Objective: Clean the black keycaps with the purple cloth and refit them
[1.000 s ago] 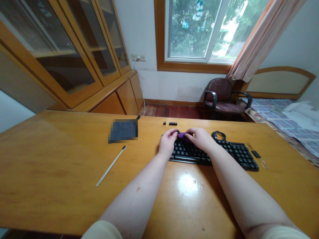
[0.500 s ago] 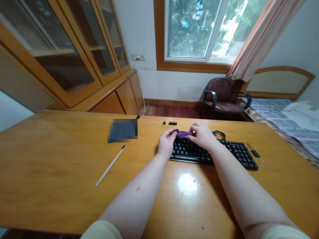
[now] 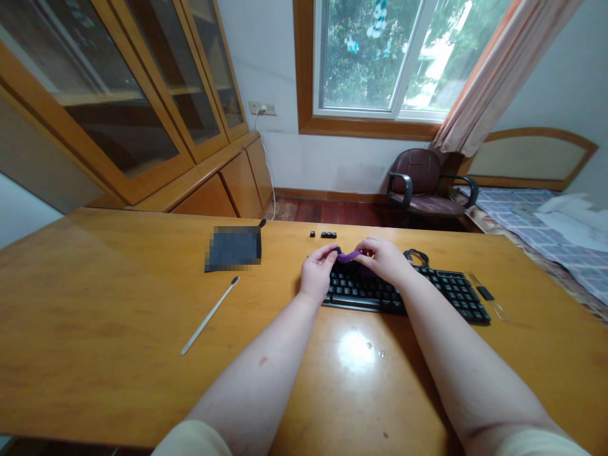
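Note:
Above the keyboard's left part, my left hand (image 3: 316,272) pinches a small black keycap (image 3: 337,251) between thumb and fingertips. My right hand (image 3: 384,258) is closed on a purple cloth (image 3: 350,256), whose free end reaches the keycap. Part of the cloth is hidden by the right fingers. Beneath both hands the black keyboard (image 3: 365,297) lies on the wooden table (image 3: 118,316); my right hand and forearm cover some of its keys. Several loose keycaps (image 3: 329,235) sit in a short row behind the keyboard, with a single keycap (image 3: 312,234) to their left.
A long white brush (image 3: 209,316) with a dark head lies at the left, below a dark pouch (image 3: 234,248) that is pixelated. The coiled cable (image 3: 417,258) rests behind the keyboard. A black-handled wire tool (image 3: 485,293) is at its right. A chair (image 3: 420,180) stands beyond the table.
My right hand has shifted slightly left, towards the keycap, and the purple cloth between the hands has bunched and bent. The left hand has kept its hold on the keycap.

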Motion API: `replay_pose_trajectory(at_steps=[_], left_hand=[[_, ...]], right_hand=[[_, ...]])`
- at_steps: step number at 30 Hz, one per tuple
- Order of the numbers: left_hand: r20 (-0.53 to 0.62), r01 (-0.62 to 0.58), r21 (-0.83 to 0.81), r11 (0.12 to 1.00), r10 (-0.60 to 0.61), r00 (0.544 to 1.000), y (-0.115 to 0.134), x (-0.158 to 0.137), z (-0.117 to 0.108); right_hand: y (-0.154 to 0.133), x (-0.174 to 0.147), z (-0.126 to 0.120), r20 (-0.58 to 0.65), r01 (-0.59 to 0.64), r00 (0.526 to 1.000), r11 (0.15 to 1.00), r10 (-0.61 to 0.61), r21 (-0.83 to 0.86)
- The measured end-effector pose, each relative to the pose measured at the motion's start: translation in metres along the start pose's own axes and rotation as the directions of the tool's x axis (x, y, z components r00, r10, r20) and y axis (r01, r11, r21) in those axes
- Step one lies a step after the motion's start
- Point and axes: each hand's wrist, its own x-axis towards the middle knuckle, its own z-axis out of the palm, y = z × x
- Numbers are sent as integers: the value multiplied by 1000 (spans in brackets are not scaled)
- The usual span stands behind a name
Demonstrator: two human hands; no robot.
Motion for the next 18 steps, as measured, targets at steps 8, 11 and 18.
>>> replay_pose_trajectory(at_steps=[8, 11, 18], left_hand=[[-45, -34, -39, 999, 32, 998, 2, -1, 1], [-39, -25, -24, 999, 24, 999, 3, -2, 1], [-2, 11, -5, 1000, -11, 1000, 2, -2, 0]], right_hand=[[1, 1, 2, -39, -122, 992, 989, 118, -89], [2, 1, 4, -28, -119, 993, 977, 116, -178], [8, 1, 8, -279, -186, 950, 971, 139, -149]])
